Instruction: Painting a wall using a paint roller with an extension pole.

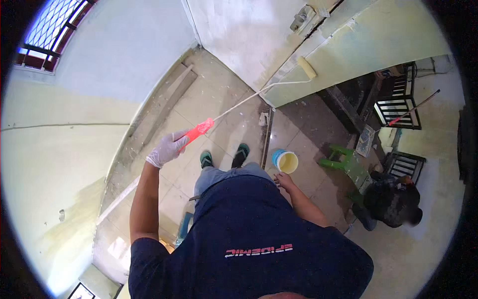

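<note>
My left hand [167,149], in a thin white glove, grips the pink-red handle [199,130] of a paint roller. The roller's thin metal rod [246,99] reaches up and right to a pale yellow roller sleeve [307,68], which appears against the low, pale painted wall [347,48]. My bare right hand [284,181] hangs low by my right hip with its fingers loosely apart, nothing visible in them. Just beyond it in view stands a blue-and-white bucket [285,161] with pale paint inside.
A person [392,200] crouches at the right, by a green plastic stool [351,168]. Another roller [396,120] and a flat tray [365,140] are near there. A low ledge [168,101] follows the left wall. A raised strip [267,138] crosses the tiled floor [224,82].
</note>
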`<state>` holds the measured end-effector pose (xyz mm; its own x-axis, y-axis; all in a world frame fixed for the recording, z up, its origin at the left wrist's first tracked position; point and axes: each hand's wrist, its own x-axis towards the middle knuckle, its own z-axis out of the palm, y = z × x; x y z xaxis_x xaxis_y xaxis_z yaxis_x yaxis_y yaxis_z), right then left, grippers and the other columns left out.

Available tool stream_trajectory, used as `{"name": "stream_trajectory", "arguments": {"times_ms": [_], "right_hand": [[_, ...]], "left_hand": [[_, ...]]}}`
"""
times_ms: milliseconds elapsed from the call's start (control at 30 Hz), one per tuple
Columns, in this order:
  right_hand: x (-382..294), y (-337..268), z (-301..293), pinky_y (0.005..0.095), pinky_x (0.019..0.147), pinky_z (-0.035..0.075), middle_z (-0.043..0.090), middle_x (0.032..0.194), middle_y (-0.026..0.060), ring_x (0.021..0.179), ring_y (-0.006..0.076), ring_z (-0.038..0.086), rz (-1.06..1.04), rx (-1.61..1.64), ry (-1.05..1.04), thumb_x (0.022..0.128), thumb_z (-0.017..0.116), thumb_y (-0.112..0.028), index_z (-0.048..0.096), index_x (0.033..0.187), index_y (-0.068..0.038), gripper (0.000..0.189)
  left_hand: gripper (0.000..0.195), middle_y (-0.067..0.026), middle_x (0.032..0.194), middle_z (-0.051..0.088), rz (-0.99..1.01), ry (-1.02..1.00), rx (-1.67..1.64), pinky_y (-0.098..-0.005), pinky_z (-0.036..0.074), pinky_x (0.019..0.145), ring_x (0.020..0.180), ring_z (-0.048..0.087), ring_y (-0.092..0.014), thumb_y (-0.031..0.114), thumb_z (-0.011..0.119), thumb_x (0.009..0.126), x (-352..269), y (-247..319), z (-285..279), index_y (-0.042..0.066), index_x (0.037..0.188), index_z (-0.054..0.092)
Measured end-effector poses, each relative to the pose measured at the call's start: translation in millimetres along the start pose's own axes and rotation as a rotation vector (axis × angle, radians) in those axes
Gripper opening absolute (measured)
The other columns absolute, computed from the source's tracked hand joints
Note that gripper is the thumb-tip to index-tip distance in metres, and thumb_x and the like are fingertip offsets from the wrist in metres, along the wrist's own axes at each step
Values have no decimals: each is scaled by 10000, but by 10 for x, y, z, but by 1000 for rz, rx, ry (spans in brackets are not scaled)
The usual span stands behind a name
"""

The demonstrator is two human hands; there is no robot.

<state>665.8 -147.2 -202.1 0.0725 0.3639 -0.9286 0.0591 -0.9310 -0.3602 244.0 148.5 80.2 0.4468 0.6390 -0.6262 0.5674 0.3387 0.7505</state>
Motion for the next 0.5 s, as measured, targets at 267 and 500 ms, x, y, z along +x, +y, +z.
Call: {"name": "stream_trajectory", "arguments": {"times_ms": [267,500], "right_hand": [[74,-39,141,333,667,497,624,929,111,792,197,590,-57,25,59,925,521,-359,557,1060,-29,358],[154,49,257,288,567,458,596,815,57,692,148,553,-90,83,35,912,526,-335,583,909,-56,285]], "left_hand": [[466,44,631,449,-19,81,109,-222,351,487,534,407,-51,362,523,925,-424,725,-230,118,1321,523],[456,52,643,460,-46,48,175,-229,348,479,532,409,-49,357,520,935,-68,578,-48,104,1315,527]]}}
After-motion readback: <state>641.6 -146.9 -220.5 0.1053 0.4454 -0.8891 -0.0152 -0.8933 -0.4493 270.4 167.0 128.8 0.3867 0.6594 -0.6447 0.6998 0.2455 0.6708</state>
